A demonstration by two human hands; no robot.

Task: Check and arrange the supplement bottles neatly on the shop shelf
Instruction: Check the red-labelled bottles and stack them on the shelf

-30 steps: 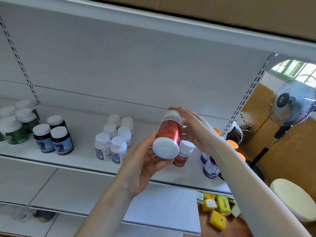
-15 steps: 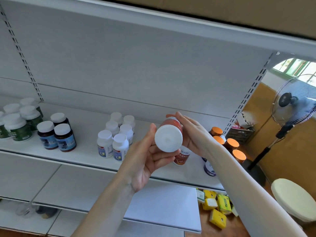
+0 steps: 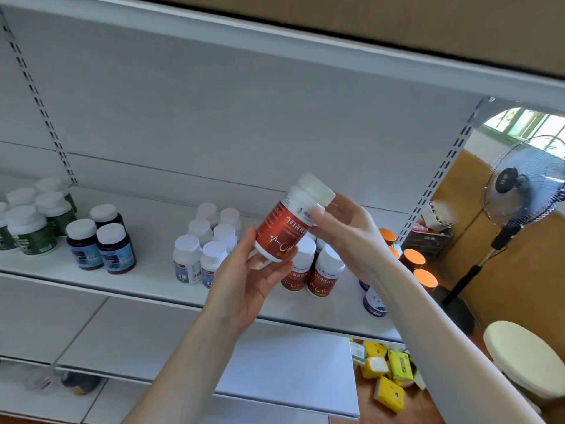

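A white bottle with a red label (image 3: 287, 223) is held up in front of the shelf (image 3: 146, 281), tilted with its white cap to the upper right. My left hand (image 3: 250, 281) holds its base with thumb and fingers curled round it. My right hand (image 3: 345, 232) pinches its upper part just under the cap. Two matching red-label bottles (image 3: 324, 275) stand on the shelf right behind it.
On the same shelf stand green-label bottles (image 3: 29, 223) at the left, dark blue-label bottles (image 3: 102, 244), several small white bottles (image 3: 200, 240), and orange-capped jars (image 3: 412, 260) with a purple-label bottle (image 3: 374, 302) at the right. A fan (image 3: 519, 191), a stool (image 3: 526, 359) and yellow boxes (image 3: 388, 370) lie right.
The bottle has been turned in my hands: its white cap, which faced the camera before, now points up and to the right, and the red label faces me.
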